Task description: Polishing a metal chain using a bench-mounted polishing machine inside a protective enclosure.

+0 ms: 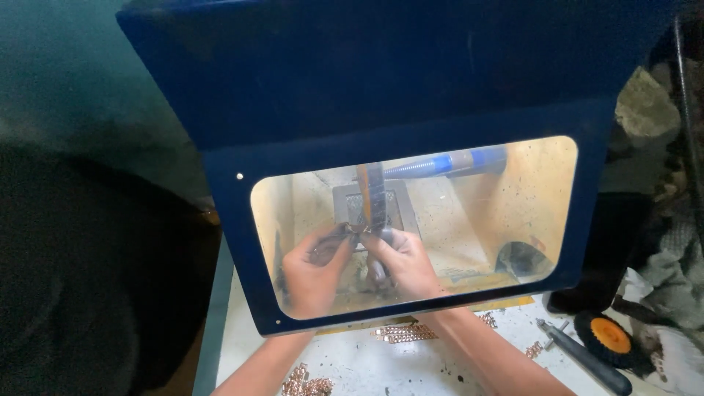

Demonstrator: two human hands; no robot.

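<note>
A dark blue cabinet hood (381, 81) with a glossy painted face fills most of the view, and its rounded, yellow-tinted window (506, 213) looks into a pale, dusty chamber. Behind the pane both hands are curled closed on one small metal piece (357, 229) — a thin, glinting strip pinched between them at the middle of the chamber, just below a dark upright wheel or belt (372, 192). The left hand (312, 271) closes its fingers around the piece's dark left end; the right hand (403, 262) grips the other end with bent fingertips. A blue ribbed hose (440, 164) runs behind. On the white table (352, 367) outside lie coppery linked bands (402, 334), a dark-handled tool (587, 357) and an orange-centred wheel (610, 339).
</note>
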